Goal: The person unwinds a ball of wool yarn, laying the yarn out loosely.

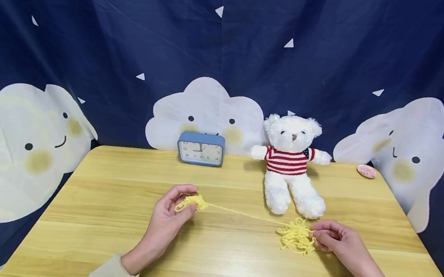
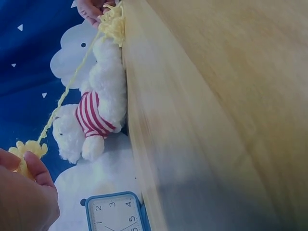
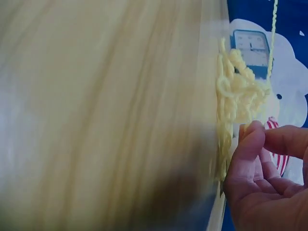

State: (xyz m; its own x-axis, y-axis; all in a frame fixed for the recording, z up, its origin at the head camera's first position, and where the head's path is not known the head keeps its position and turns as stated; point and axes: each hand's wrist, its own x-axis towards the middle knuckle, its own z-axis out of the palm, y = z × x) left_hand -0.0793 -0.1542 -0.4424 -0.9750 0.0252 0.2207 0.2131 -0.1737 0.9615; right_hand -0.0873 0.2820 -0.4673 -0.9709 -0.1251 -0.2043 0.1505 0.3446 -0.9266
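A yellow looped bunch of yarn [image 1: 197, 202] is pinched between the thumb and fingers of my left hand [image 1: 169, 219], above the table's middle. From it a single strand [image 1: 244, 213] runs taut to a larger tangle of yellow yarn [image 1: 297, 236] on the right. My right hand [image 1: 343, 246] pinches the right edge of that tangle. The right wrist view shows the tangle [image 3: 238, 91] hanging in loose loops beside the thumb and forefinger. In the left wrist view the smaller bunch [image 2: 28, 153] sits at the fingertips, partly hidden by the thumb.
A white teddy bear [image 1: 288, 162] in a red-striped shirt sits at the back, just beyond the right-hand yarn. Left of it stands a blue clock [image 1: 201, 149]. A small pink dish-like object [image 1: 367, 171] lies at the wooden table's [image 1: 125, 191] back right corner. Behind hangs a dark blue cloud-print curtain [image 1: 232, 44].
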